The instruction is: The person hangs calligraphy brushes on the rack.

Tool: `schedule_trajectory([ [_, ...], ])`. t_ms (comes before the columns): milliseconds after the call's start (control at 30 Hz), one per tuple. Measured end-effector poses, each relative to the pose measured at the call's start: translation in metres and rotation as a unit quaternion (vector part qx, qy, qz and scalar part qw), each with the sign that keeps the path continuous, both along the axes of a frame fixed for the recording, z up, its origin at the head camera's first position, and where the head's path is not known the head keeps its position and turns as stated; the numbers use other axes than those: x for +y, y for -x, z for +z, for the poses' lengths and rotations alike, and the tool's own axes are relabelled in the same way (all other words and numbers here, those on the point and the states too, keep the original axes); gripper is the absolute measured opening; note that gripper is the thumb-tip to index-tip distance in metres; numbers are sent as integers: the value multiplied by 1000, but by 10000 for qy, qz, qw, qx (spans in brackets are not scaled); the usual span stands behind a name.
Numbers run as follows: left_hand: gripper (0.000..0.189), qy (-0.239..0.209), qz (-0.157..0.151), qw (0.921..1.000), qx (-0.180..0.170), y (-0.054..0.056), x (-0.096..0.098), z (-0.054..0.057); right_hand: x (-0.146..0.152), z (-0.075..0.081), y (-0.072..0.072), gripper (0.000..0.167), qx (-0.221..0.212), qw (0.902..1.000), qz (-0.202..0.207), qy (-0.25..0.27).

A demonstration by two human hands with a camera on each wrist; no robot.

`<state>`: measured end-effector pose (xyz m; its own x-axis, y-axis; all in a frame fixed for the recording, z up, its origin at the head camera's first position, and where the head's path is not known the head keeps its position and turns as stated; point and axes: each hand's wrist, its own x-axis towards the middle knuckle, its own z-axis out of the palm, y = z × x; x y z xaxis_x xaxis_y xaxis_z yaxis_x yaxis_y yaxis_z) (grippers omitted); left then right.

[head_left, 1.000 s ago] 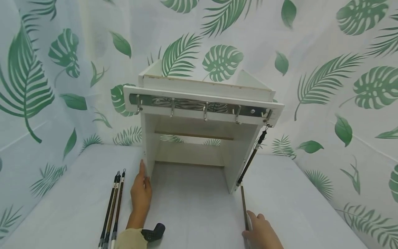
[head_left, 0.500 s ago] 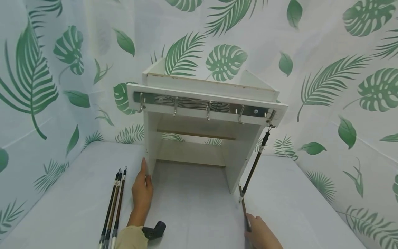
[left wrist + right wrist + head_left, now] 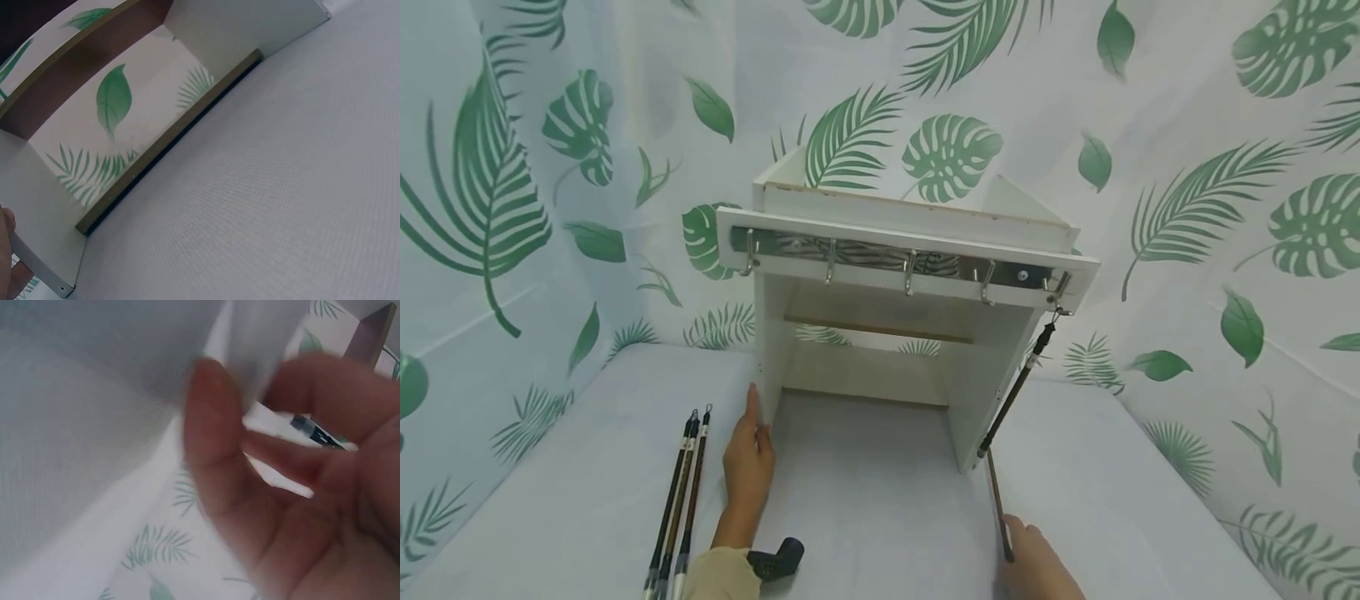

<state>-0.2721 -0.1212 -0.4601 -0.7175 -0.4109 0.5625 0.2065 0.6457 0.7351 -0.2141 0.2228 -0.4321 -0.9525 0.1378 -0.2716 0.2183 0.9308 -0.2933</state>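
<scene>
In the head view my left hand is at the left side panel of a white shelf unit. The left wrist view shows its fingertips on both sides of that panel's edge. A dark-handled brush hangs by its loop from the rightmost metal hook. Below it, my right hand holds a slim brown stick-like thing. In the right wrist view my right hand pinches a pale, blurred part of it. Its kind is unclear.
Several similar brushes lie side by side on the white table, left of my left hand. A rail with several hooks spans the unit's front. Behind stands a leaf-patterned backdrop.
The hanging brush's lower end has shifted, dropping into view half a second ago and now rising against the side panel. Both hands stay near their places. The view has shifted slightly.
</scene>
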Motion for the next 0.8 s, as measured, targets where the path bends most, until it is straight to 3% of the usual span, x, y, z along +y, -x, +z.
schedule_trajectory([
  [233, 66, 37, 16, 9999, 93, -2, 0, -4, -1, 21, -13, 64, 1149, 9901, 393, 703],
  [533, 67, 205, 97, 9992, 342, 1, -1, -4, -6, 29, -15, 66, 1596, 9757, 411, 1447],
  [800, 66, 163, 27, 9997, 187, 0, -2, -2, -12, 35, -19, 69, 2115, 9491, 297, 2315],
])
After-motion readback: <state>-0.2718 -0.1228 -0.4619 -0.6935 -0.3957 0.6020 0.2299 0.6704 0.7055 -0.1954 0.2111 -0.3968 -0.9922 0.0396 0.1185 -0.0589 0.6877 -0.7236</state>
